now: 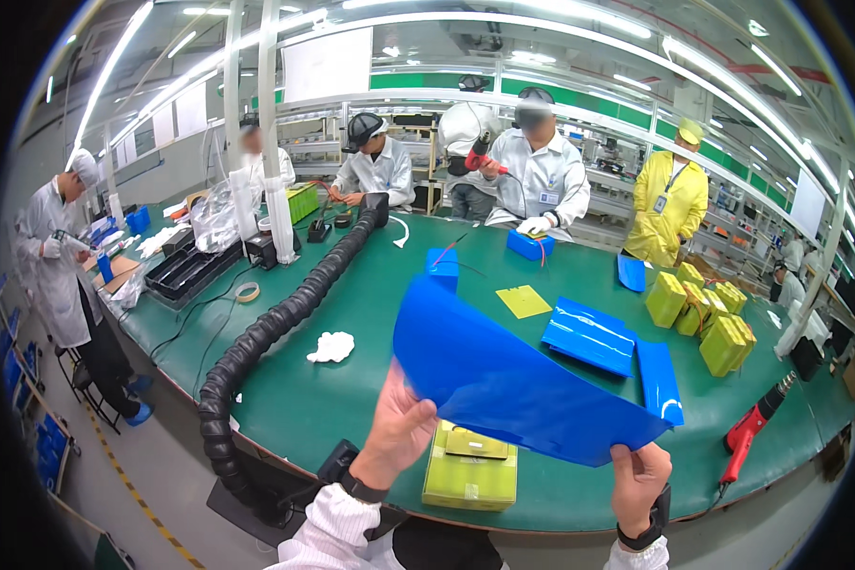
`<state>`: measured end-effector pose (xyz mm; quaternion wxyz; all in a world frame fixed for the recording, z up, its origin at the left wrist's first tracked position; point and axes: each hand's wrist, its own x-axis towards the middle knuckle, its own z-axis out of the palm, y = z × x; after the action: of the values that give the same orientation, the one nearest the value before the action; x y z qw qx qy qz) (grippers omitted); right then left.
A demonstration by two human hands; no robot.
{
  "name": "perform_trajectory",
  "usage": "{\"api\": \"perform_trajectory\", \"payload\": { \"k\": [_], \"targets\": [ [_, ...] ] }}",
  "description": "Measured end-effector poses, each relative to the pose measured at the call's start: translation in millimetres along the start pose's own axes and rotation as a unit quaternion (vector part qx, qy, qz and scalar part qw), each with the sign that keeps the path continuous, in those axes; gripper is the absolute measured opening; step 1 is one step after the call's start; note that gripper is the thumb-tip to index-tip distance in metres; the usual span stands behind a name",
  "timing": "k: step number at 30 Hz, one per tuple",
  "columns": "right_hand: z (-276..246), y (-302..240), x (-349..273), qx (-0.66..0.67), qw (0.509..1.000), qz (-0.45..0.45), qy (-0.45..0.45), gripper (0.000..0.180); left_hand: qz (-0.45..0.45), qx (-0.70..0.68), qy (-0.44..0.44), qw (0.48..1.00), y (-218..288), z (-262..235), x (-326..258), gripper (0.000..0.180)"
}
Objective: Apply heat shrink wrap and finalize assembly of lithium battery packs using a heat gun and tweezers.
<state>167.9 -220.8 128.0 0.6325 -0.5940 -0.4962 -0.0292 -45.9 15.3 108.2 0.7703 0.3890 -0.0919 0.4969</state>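
Note:
I hold up a large glossy blue plastic sheet (503, 380), curved and stretched between both hands above the near edge of the green table (351, 304). My left hand (397, 432) grips its lower left edge. My right hand (639, 475) pinches its lower right corner. Right under the sheet lies a yellow-green rectangular pack (471, 468) on the table.
A black corrugated hose (275, 328) snakes across the table's left. A white rag (332, 347), blue wrapped packs (589, 334), several yellow-green packs (698, 309) and a red heat gun (752, 427) lie around. Several people in white coats work at the far side.

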Motion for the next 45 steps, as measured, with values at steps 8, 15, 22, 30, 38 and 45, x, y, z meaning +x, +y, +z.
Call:
{"api": "perform_trajectory", "payload": {
  "k": [8,15,22,30,38,45],
  "targets": [
    [25.5,23.9,-17.7,0.141,0.981,0.123,-0.044,0.02,-0.06,0.029,0.023,0.997,-31.3,1.0,-46.5,0.028],
    [29.7,4.7,-7.4,0.082,0.997,0.014,0.004,0.07,-0.034,0.138,0.014,0.99,-13.0,9.5,-52.0,0.028],
    [6.2,-12.0,-1.3,0.122,0.936,0.046,-0.326,0.092,-0.079,0.269,0.001,0.96,-3.5,50.1,-54.8,0.029],
    [11.1,-48.1,-20.4,-0.078,0.982,-0.071,-0.157,0.126,0.103,0.449,-0.072,0.885,2.4,98.4,-62.3,0.026],
    [-20.5,-28.8,-13.3,0.221,0.963,0.096,-0.118,0.064,0.134,0.483,-0.099,0.86,-3.6,92.8,-56.5,0.025],
    [-49.1,34.0,-51.0,0.327,0.888,0.173,-0.274,0.061,-0.028,0.423,-0.21,0.881,-19.6,85.8,-65.6,0.026]
  ]
}}
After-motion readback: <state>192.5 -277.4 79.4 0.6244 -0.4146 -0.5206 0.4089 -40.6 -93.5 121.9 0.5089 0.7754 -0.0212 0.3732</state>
